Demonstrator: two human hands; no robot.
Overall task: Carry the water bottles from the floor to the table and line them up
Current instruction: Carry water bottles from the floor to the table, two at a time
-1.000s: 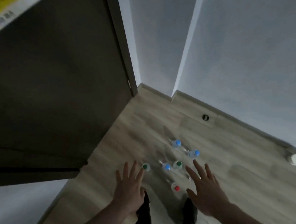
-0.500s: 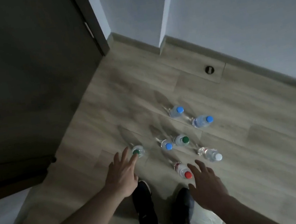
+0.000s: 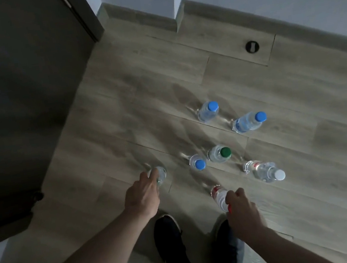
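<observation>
Presently noted: seven water bottles upright on the wooden floor (image 3: 297, 94), none on any bench. Left hand (image 3: 142, 195) reaching down over the leftmost bottle (image 3: 161, 175), fingers curled at its top, cap hidden; contact appears made, a firm grip cannot be confirmed. Right hand (image 3: 241, 209) clenched around the neck of the red-capped bottle (image 3: 218, 195), a sliver of red visible beneath the fingers. Remaining five untouched: small blue-capped bottle (image 3: 197, 162) just beside green-capped bottle (image 3: 219, 153) at centre; white-capped bottle (image 3: 264, 170) to the right of those; two further blue-capped bottles behind, far-left one (image 3: 208, 111) and far-right one (image 3: 248, 121), near each other but apart. Both forearms bare, extending from the bottom edge. Dark shoes (image 3: 168, 233) on the floor between the arms, directly below the bottle group. Dark door (image 3: 15, 87) along the left. Grey walls with skirting at the top and right. Round floor fitting (image 3: 252, 46) set in a plank near the far wall. Lighting dim; labels unreadable.
</observation>
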